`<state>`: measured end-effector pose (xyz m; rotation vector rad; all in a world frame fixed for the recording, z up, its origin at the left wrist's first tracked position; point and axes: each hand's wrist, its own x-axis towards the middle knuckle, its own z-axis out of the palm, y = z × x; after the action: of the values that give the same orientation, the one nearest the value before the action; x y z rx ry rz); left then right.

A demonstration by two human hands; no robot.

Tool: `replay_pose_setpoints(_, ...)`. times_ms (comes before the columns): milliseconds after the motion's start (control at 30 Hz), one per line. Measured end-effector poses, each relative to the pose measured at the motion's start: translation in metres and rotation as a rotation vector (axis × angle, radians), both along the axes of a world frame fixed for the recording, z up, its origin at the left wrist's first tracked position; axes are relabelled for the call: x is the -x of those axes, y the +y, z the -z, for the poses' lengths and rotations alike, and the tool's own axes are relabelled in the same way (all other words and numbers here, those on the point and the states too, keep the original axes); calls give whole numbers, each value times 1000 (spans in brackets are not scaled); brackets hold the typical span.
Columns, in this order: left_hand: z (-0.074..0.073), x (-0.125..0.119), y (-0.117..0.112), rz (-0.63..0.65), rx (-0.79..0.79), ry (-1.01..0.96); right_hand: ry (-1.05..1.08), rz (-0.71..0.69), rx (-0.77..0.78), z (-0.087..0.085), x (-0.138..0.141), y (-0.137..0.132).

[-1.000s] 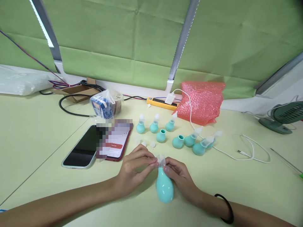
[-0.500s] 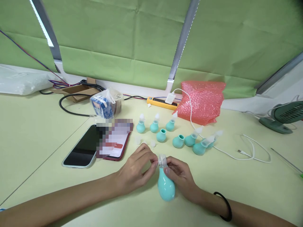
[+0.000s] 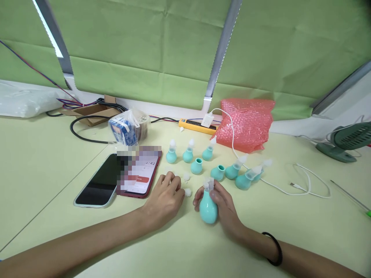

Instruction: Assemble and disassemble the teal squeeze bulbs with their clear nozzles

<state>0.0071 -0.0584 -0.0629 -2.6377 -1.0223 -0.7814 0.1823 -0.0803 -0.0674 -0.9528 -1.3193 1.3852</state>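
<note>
My right hand [image 3: 224,204] grips a glossy teal nasal aspirator bulb [image 3: 208,210] by its clear plastic neck [image 3: 208,184]; the bulb hangs downward, close to the table. To its left, my left hand [image 3: 166,196] rests low over the table with fingers curled down, and whatever lies under its fingertips is hidden. Just right of those fingers lies a small white piece [image 3: 188,192], and a second white piece [image 3: 186,177] sits a little farther back. Beyond the hands stand several teal bulbs with clear, white-tipped nozzles [image 3: 171,155], plus two open-necked bulbs without nozzles [image 3: 196,166].
Two phones lie left of my hands, one dark-screened [image 3: 95,185] and one red-cased [image 3: 152,181]. Behind are a bagged blue package [image 3: 124,129], a yellow power strip [image 3: 197,126] and pink bubble wrap [image 3: 246,123]. A white cable [image 3: 278,189] and green fan [image 3: 348,141] occupy the right.
My left hand has left the bulb's neck and moved left to the small pieces. A white piece now lies beside its fingers. My right hand has raised the bulb slightly away from me.
</note>
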Motion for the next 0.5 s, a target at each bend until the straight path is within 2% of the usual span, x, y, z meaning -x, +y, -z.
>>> replay_pose_setpoints(100,-1,1,0,-61,-22,68,37,-39,37,-4,2,-3)
replay_pose_setpoints(200,-10,3,-2,24,38,-133,-78,-41,16,-8,2,-5)
replay_pose_setpoints(267,-17,5,-7,142,180,-341,-227,-21,-35,-11,2,-8)
replay_pose_setpoints(333,-21,4,-12,221,373,-468,-382,-28,-95,-16,3,-13)
replay_pose_setpoints(500,-22,-3,-24,249,833,-379,-559,-203,-173,-27,2,-24)
